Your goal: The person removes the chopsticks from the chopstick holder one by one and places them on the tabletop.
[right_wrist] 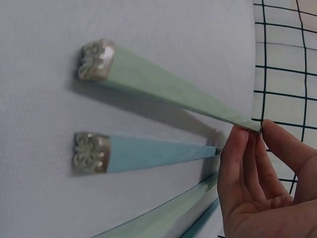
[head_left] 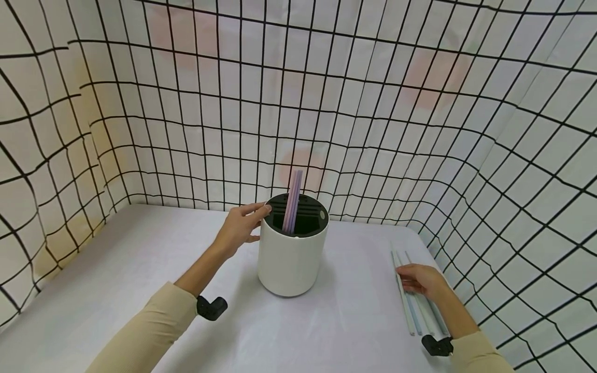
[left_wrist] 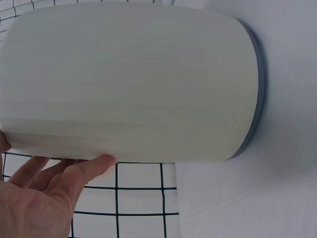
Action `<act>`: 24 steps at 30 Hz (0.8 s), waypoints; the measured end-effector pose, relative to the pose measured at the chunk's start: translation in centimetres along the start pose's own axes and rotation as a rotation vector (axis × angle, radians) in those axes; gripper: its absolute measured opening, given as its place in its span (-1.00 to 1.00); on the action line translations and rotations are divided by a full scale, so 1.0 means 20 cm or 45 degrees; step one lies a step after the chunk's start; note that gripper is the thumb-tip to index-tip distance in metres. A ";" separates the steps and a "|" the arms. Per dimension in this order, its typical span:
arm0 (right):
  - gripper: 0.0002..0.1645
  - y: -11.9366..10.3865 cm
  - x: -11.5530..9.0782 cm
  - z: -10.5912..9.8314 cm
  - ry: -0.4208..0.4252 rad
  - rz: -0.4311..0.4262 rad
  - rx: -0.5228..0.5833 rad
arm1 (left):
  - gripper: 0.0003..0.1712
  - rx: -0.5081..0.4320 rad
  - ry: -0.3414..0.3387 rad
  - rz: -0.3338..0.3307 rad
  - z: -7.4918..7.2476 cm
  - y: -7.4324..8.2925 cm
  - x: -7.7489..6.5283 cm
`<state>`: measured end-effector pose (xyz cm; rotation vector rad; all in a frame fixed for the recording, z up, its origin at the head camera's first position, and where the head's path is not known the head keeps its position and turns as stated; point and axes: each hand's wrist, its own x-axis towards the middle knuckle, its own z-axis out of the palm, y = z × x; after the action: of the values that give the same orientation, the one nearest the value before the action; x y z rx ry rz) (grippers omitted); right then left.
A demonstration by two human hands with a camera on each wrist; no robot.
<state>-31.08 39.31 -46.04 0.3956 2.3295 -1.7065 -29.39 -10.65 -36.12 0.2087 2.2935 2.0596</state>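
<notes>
A white cylindrical utensil holder (head_left: 291, 264) with a black slotted top stands upright on the table, with several pink and purple chopsticks (head_left: 293, 202) leaning in it. My left hand (head_left: 240, 228) holds its left side at the rim; in the left wrist view, the fingers (left_wrist: 74, 176) lie against the white wall. At the right, my right hand (head_left: 420, 280) pinches a pale green chopstick (right_wrist: 168, 89) between thumb and fingers. This chopstick has a patterned silver end cap and is tilted. Beside it lie a blue chopstick (right_wrist: 153, 153) and another green chopstick (right_wrist: 163, 208).
A white cloth-covered table (head_left: 350, 311) spreads beneath everything. Black grid netting (head_left: 233, 114) over white sheeting rises behind the table and along both sides, close to my right forearm. Dark wrist cameras (head_left: 212, 308) are strapped at both sleeves.
</notes>
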 end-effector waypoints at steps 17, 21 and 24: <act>-0.77 0.00 0.00 0.01 0.053 0.003 -0.046 | -0.30 0.003 0.012 -0.014 0.00 0.01 0.00; -0.76 0.01 0.00 0.00 0.057 0.007 -0.011 | -0.31 0.001 0.013 -0.009 0.00 0.01 0.00; -0.75 0.00 0.00 -0.01 0.051 0.014 0.014 | -0.31 0.004 0.013 -0.015 0.00 0.01 0.00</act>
<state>-31.03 39.44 -46.04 0.4478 2.3421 -1.7230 -29.33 -10.60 -35.96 0.1841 2.2985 2.0561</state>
